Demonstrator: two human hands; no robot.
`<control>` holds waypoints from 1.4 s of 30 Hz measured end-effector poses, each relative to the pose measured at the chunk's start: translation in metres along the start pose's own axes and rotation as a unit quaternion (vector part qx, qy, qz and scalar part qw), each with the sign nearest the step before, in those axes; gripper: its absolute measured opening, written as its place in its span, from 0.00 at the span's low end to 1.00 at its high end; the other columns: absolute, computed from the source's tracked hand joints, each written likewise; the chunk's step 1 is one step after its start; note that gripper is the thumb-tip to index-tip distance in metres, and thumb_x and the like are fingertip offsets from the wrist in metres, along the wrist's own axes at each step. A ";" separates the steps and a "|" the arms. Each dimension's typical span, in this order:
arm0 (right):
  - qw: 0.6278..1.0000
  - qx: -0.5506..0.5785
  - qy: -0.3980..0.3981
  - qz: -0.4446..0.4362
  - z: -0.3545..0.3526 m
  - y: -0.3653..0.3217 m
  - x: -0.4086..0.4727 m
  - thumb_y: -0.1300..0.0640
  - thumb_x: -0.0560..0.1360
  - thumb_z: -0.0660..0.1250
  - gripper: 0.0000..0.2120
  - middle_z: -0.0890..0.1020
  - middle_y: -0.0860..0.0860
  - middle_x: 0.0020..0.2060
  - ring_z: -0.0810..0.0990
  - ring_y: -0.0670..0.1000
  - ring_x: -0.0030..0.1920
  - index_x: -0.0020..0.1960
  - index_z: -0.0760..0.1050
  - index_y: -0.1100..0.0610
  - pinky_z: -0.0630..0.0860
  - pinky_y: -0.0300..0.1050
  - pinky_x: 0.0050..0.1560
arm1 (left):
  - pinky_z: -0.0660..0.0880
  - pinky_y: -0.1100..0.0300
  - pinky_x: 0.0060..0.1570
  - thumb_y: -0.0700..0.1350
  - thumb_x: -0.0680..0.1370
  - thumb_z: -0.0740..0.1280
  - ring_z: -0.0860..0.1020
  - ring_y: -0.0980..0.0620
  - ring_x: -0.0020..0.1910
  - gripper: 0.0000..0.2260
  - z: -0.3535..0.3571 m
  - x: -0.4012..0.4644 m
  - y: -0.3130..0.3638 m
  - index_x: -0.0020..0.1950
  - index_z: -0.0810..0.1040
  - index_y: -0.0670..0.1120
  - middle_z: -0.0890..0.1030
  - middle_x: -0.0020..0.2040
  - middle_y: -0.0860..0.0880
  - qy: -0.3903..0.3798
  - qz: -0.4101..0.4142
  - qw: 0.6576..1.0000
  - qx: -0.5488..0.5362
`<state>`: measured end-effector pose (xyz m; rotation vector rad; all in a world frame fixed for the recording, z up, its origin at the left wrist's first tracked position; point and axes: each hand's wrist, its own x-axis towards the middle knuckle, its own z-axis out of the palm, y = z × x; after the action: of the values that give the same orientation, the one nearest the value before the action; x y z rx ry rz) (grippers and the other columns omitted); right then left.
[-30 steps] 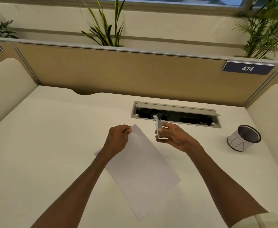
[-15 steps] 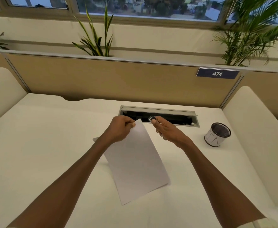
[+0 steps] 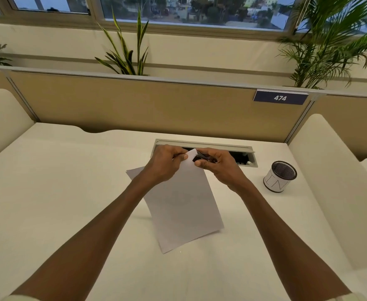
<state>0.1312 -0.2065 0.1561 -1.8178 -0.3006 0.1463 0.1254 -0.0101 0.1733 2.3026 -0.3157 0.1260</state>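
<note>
A stack of white paper sheets (image 3: 182, 205) lies slanted on the white desk (image 3: 58, 203), its far corner lifted. My left hand (image 3: 165, 164) pinches that raised corner. My right hand (image 3: 219, 166) grips a small dark stapler (image 3: 202, 157), whose front end sits at the paper's top corner. Most of the stapler is hidden by my fingers.
A mesh pen cup (image 3: 280, 177) with a white label stands at the right. An open grey cable tray (image 3: 247, 155) is set into the desk behind my hands. Beige partitions (image 3: 134, 105) with a "474" sign (image 3: 280, 97) wall the desk, with plants beyond.
My right hand has turned the stapler from upright to level and brought it to the paper's corner. My left hand lifted that corner higher. The camera tilted up.
</note>
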 end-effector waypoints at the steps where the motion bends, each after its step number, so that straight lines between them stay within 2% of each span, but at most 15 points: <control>1: 1.000 0.009 0.004 -0.002 0.000 0.000 0.000 0.55 0.72 0.75 0.18 0.85 0.47 0.54 0.82 0.46 0.56 0.61 0.80 0.52 0.77 0.40 0.57 | 0.77 0.55 0.41 0.43 0.79 0.64 0.80 0.48 0.40 0.09 0.000 0.000 0.002 0.53 0.84 0.49 0.85 0.42 0.49 0.003 0.006 1.000 0.001; 10: 0.998 0.047 0.037 -0.016 -0.003 -0.005 -0.002 0.57 0.70 0.76 0.17 0.86 0.50 0.52 0.83 0.48 0.56 0.59 0.82 0.56 0.77 0.49 0.62 | 0.75 0.58 0.39 0.43 0.79 0.65 0.79 0.49 0.39 0.09 0.001 -0.001 0.010 0.52 0.84 0.48 0.85 0.42 0.48 0.019 0.033 0.999 -0.005; 12: 0.998 0.045 0.044 -0.020 -0.004 -0.006 -0.003 0.57 0.70 0.76 0.17 0.86 0.50 0.52 0.82 0.49 0.56 0.58 0.82 0.56 0.77 0.51 0.63 | 0.75 0.56 0.39 0.43 0.79 0.65 0.79 0.48 0.38 0.09 0.002 -0.001 0.011 0.51 0.84 0.48 0.84 0.40 0.47 0.017 0.038 0.999 -0.004; 23: 0.995 0.058 0.063 -0.047 -0.006 -0.011 -0.008 0.62 0.71 0.74 0.13 0.86 0.50 0.49 0.84 0.47 0.53 0.56 0.83 0.56 0.78 0.39 0.56 | 0.71 0.61 0.36 0.42 0.78 0.65 0.75 0.53 0.35 0.08 0.005 0.001 0.015 0.50 0.84 0.46 0.83 0.37 0.48 0.030 0.055 0.998 -0.018; 25: 0.995 0.057 0.064 -0.052 -0.006 -0.013 -0.008 0.63 0.71 0.74 0.14 0.86 0.48 0.48 0.84 0.46 0.52 0.55 0.83 0.54 0.78 0.37 0.54 | 0.69 0.63 0.35 0.42 0.78 0.65 0.73 0.56 0.33 0.08 0.006 0.001 0.016 0.49 0.85 0.46 0.81 0.36 0.50 0.032 0.057 0.998 -0.024; 28: 0.995 0.048 0.066 -0.055 -0.006 -0.015 -0.008 0.64 0.71 0.74 0.14 0.86 0.41 0.44 0.84 0.40 0.48 0.54 0.82 0.51 0.77 0.31 0.49 | 0.69 0.64 0.34 0.42 0.78 0.66 0.72 0.57 0.32 0.07 0.006 0.001 0.016 0.47 0.85 0.45 0.81 0.35 0.49 0.034 0.062 0.997 -0.035; 31: 0.995 0.047 0.070 -0.056 -0.007 -0.015 -0.007 0.65 0.71 0.74 0.14 0.85 0.40 0.43 0.83 0.39 0.47 0.53 0.82 0.51 0.76 0.30 0.47 | 0.68 0.66 0.33 0.41 0.78 0.66 0.71 0.58 0.31 0.07 0.006 0.002 0.017 0.46 0.84 0.45 0.79 0.32 0.51 0.036 0.063 0.997 -0.037; 37: 0.995 0.030 0.074 -0.054 -0.008 -0.010 -0.006 0.64 0.70 0.74 0.14 0.85 0.42 0.44 0.83 0.37 0.46 0.55 0.82 0.52 0.76 0.29 0.47 | 0.74 0.57 0.39 0.41 0.78 0.66 0.77 0.50 0.37 0.07 0.008 0.001 0.016 0.49 0.84 0.44 0.84 0.39 0.46 0.036 0.065 0.997 -0.034; 40: 0.995 0.027 0.077 -0.049 -0.008 -0.007 -0.005 0.63 0.70 0.75 0.14 0.85 0.45 0.45 0.83 0.38 0.47 0.56 0.82 0.56 0.77 0.30 0.47 | 0.75 0.55 0.41 0.41 0.78 0.66 0.79 0.48 0.39 0.08 0.010 0.001 0.014 0.49 0.84 0.44 0.84 0.41 0.46 0.035 0.067 0.997 -0.034; 42: 0.995 0.027 0.077 -0.050 -0.008 -0.006 -0.004 0.64 0.70 0.75 0.15 0.85 0.44 0.44 0.83 0.38 0.46 0.56 0.82 0.55 0.76 0.29 0.47 | 0.76 0.53 0.42 0.41 0.78 0.65 0.79 0.47 0.40 0.08 0.010 0.002 0.014 0.50 0.84 0.44 0.84 0.42 0.46 0.035 0.063 0.997 -0.034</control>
<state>0.1281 -0.2135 0.1641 -1.7462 -0.2747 -0.0550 0.1232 -0.0272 0.1765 2.2049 -0.4228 0.2542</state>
